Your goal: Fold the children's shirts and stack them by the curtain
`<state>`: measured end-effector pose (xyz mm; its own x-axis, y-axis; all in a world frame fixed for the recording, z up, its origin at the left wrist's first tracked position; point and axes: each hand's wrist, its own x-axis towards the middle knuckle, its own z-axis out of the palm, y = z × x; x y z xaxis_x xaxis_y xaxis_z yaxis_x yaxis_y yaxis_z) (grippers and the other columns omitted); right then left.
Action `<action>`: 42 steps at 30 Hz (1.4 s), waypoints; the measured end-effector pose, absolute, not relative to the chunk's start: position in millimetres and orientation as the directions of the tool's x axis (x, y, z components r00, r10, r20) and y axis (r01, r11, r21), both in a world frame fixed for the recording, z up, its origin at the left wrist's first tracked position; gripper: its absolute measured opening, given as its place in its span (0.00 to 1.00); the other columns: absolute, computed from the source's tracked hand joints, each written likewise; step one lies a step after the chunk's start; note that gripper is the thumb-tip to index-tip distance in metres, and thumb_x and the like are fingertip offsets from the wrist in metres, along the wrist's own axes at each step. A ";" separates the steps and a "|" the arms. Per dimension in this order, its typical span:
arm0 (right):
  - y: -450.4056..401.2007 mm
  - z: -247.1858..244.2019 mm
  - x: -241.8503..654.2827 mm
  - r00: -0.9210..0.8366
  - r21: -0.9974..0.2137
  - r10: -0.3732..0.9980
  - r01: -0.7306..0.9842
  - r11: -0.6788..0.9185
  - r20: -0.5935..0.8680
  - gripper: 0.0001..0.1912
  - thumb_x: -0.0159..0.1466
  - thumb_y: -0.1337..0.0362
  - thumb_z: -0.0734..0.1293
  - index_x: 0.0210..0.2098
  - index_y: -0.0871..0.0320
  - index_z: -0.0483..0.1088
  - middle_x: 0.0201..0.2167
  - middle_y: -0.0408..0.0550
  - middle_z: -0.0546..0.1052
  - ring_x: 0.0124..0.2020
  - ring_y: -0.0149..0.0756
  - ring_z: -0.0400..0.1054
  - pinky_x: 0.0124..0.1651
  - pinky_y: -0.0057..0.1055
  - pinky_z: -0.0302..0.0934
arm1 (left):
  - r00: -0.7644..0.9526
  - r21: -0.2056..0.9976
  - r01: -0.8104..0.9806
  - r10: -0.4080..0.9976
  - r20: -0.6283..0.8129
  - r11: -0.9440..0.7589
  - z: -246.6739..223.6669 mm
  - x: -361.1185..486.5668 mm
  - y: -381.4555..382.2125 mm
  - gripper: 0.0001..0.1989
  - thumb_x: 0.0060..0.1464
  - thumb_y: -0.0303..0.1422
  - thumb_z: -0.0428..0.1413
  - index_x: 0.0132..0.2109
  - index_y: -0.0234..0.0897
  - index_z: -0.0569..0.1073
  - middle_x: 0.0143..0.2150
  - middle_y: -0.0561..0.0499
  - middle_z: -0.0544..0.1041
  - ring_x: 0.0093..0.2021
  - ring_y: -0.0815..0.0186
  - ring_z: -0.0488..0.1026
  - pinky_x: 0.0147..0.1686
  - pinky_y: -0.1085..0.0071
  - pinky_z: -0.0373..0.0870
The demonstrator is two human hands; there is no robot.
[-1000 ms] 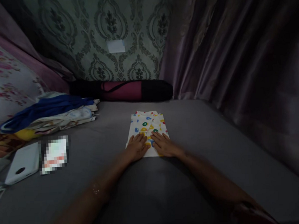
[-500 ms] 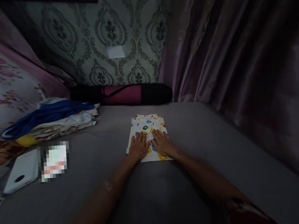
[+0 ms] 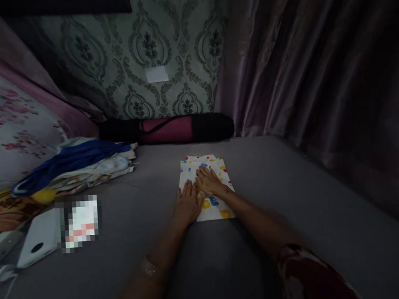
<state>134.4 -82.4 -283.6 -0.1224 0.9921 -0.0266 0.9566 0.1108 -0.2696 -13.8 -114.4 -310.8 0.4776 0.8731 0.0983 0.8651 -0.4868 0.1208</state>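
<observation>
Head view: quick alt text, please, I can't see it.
Left hand and right hand rest on a folded, printed cloth, the right farther forward. Grey sheet surrounds it; clothes lie piled at left, a long bag by the wall.

1 head camera looks forward and down across a grey surface [image 3: 271, 177].
</observation>
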 end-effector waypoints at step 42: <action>-174.3 -300.0 154.6 -0.148 -0.223 0.988 0.963 0.155 0.045 0.32 0.70 0.54 0.46 0.69 0.63 0.49 0.70 0.52 0.48 0.71 0.40 0.36 0.70 0.44 0.31 | 0.527 0.163 0.832 0.847 0.068 -0.531 -312.0 -21.5 -112.6 0.34 0.65 0.48 0.34 0.68 0.28 0.53 0.70 0.36 0.51 0.70 0.52 0.46 0.66 0.50 0.44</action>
